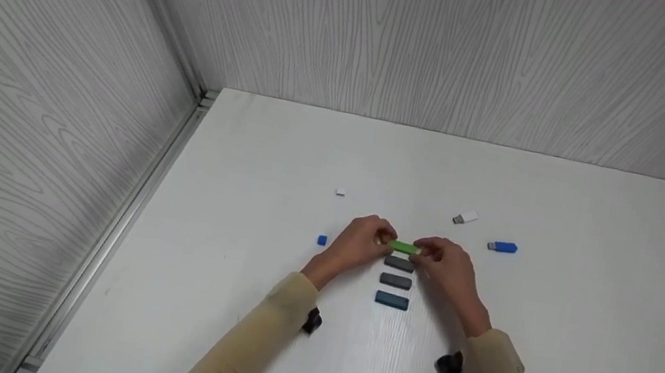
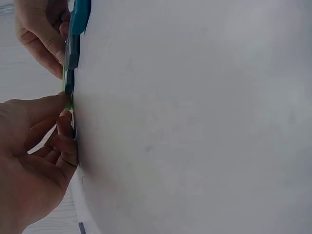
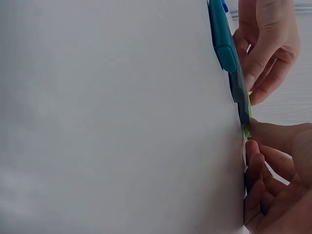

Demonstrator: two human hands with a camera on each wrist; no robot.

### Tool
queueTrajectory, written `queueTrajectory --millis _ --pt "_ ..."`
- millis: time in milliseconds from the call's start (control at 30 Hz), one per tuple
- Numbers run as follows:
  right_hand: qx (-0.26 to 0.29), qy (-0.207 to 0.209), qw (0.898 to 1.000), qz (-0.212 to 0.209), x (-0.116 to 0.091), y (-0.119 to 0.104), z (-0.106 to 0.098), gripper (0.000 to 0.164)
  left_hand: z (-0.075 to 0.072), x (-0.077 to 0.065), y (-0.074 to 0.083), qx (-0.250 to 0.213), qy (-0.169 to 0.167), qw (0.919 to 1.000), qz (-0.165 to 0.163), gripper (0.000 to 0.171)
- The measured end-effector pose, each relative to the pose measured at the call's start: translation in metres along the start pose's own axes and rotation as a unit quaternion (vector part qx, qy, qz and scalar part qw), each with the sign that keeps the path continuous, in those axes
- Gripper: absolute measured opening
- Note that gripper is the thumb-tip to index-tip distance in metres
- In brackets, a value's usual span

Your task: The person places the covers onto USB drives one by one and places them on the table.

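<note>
The green USB stick [image 1: 405,247] lies at the 12 o'clock end of a column of three capped sticks [image 1: 395,281], pinched at its short ends by the left hand [image 1: 364,240] from 9 o'clock and the right hand [image 1: 447,265] from 3 o'clock; it looks light, rigid, probably smooth-sided, so end-grips suit it.

Even, diffuse light fills the scene, bright without hard shadows. The white table [image 1: 584,337] shows a soft sheen near the sleeves in the head view, which is slightly soft overall. Both wrist views are tilted sideways, the near tabletop a featureless grey blur, the edges bent.
</note>
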State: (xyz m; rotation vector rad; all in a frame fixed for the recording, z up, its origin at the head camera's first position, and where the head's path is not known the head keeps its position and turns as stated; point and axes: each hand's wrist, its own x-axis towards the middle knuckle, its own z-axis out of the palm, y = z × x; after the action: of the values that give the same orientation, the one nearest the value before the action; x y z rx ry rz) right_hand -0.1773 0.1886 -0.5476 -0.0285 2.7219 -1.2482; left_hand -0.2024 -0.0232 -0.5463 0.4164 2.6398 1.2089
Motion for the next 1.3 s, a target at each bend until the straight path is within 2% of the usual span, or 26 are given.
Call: queueTrajectory --millis 167,300,567,767,967,1300 --pt "0.029 -0.018 0.999 0.01 -0.001 0.005 -0.007 0.034 -0.006 -0.003 -0.003 -0.016 0.011 0.9998 0.009 0.022" --pt "0.048 -0.029 0.998 0.012 -0.002 0.007 -0.015 0.038 -0.021 -0.008 -0.011 -0.019 0.032 0.9993 0.008 0.021" --pt "0.045 -0.024 0.998 0.028 -0.003 0.013 -0.033 0.035 -0.048 -0.028 -0.028 -0.005 0.052 0.9978 -0.04 0.019" --pt "0.028 -0.016 0.999 0.042 -0.005 0.018 -0.04 0.034 -0.061 -0.041 -0.039 0.022 0.078 0.9957 -0.045 0.017" --pt "0.0 0.002 0.999 0.039 -0.007 0.025 -0.048 0.033 -0.064 -0.051 -0.043 0.028 0.084 0.9953 -0.039 0.016" --pt "0.0 0.022 1.0 0.009 -0.009 0.034 -0.061 0.032 -0.064 -0.064 -0.053 0.028 0.092 0.9947 -0.036 0.015"
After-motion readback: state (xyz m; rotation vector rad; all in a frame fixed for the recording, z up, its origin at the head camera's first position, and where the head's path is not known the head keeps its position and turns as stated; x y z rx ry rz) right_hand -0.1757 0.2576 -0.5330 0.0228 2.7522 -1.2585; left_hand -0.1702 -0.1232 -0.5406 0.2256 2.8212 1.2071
